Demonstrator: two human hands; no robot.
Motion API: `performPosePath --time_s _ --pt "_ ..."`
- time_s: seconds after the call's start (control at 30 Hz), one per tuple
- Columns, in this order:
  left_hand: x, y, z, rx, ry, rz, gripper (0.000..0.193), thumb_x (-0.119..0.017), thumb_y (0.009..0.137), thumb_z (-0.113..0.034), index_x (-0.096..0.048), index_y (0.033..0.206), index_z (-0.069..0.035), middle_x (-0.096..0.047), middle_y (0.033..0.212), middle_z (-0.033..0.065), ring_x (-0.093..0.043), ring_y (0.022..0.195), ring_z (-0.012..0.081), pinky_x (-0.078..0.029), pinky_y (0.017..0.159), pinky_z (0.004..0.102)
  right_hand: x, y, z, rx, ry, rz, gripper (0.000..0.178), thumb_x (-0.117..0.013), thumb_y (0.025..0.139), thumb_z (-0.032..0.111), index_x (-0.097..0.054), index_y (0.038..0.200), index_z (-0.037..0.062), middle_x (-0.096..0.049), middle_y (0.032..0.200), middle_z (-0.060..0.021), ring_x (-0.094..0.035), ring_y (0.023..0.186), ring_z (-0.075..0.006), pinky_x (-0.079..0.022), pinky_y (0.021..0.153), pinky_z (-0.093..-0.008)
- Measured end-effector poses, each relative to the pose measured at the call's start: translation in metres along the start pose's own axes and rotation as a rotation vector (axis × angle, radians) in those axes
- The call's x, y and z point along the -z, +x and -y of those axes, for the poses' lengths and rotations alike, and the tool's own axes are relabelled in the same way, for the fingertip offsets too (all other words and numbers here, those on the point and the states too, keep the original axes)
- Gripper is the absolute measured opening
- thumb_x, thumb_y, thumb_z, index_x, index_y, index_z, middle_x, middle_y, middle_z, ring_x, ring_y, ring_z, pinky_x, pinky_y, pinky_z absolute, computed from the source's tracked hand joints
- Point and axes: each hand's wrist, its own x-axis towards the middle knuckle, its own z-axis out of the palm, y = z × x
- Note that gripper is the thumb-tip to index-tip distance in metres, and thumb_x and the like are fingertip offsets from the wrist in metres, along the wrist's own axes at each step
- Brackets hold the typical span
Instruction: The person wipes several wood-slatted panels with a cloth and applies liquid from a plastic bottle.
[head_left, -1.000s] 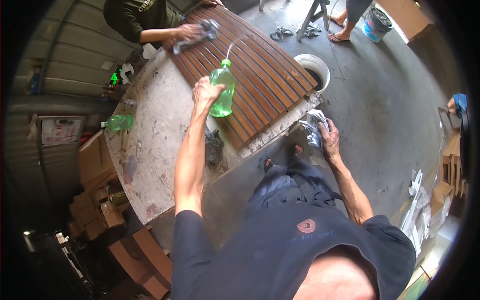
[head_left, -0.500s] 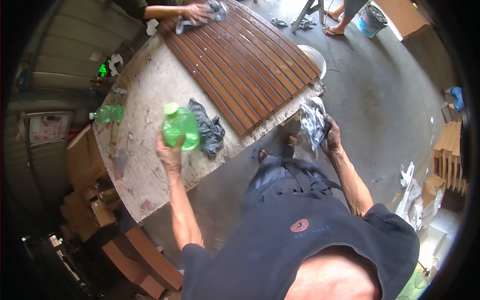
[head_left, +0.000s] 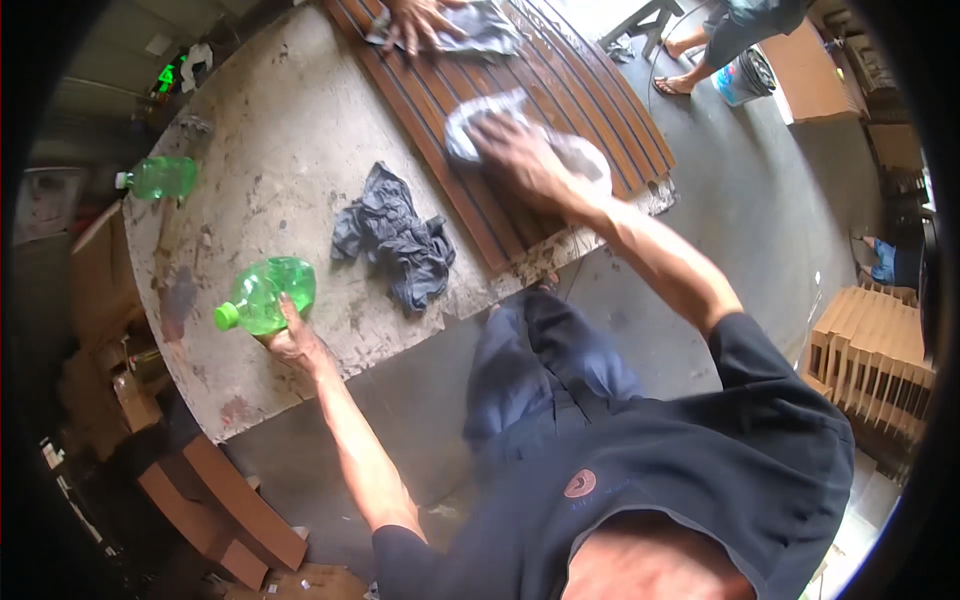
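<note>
Head view: switched from squirting to wiping. A second ago, squirting from the green bottle (head_left: pixel 272 292) over the slatted wooden panel (head_left: pixel 590 95); now gripping that bottle in the left hand (head_left: pixel 295 348), fingers wrapped round it, off to the left over the table (head_left: pixel 260 130), tipped on its side with cap leftward. Cannot tell if touching down.

Brought the white cloth (head_left: pixel 485 112) from beyond the table edge onto the panel, under the right hand (head_left: pixel 530 165). Palm-down by the look of it; too blurred to tell whether clutching the fabric or just pressing flat.

Reads as wetting paused, rubbing under way at the near part of the slats. Sharing the panel with a co-worker's hand (head_left: pixel 415 22), spread on a grey cloth (head_left: pixel 490 35) farther up. Note also a dark rag (head_left: pixel 395 240) between bottle and panel, untouched.
</note>
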Motion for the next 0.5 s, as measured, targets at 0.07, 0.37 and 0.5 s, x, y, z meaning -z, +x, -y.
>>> performPosePath --time_s 0.07,0.37,0.5 --pt "-0.015 -0.004 -0.019 0.004 -0.034 0.059 0.067 -0.086 0.096 -0.025 -0.056 0.150 0.000 -0.067 0.143 0.0134 -0.067 0.120 0.0262 -0.056 0.105 0.0433 -0.010 0.058 -0.029 -0.033 -0.001 -0.101 0.050 -0.061 0.100 0.021 -0.058 0.148 0.0051 -0.058 0.154 -0.0185 -0.051 0.145 -0.0415 -0.044 0.119 -0.0567" --pt "0.030 -0.119 0.001 0.014 0.152 0.011 0.072 -0.080 0.096 -0.030 -0.053 0.149 0.009 -0.059 0.149 0.0277 -0.060 0.134 0.0360 -0.049 0.114 0.0494 0.008 -0.087 0.065 0.035 0.075 0.140 0.070 -0.068 0.096 0.019 -0.049 0.162 0.0080 -0.046 0.169 -0.0162 -0.039 0.159 -0.0412 -0.036 0.127 -0.0556" --pt "0.006 -0.213 -0.057 -0.099 0.141 0.256 0.047 -0.065 0.096 -0.006 -0.065 0.141 0.004 -0.069 0.139 0.0173 -0.066 0.128 0.0285 -0.050 0.113 0.0418 -0.023 0.050 0.007 0.060 0.055 -0.073 0.056 -0.065 0.096 0.022 -0.058 0.148 0.0040 -0.057 0.156 -0.0194 -0.049 0.147 -0.0421 -0.044 0.119 -0.0565"
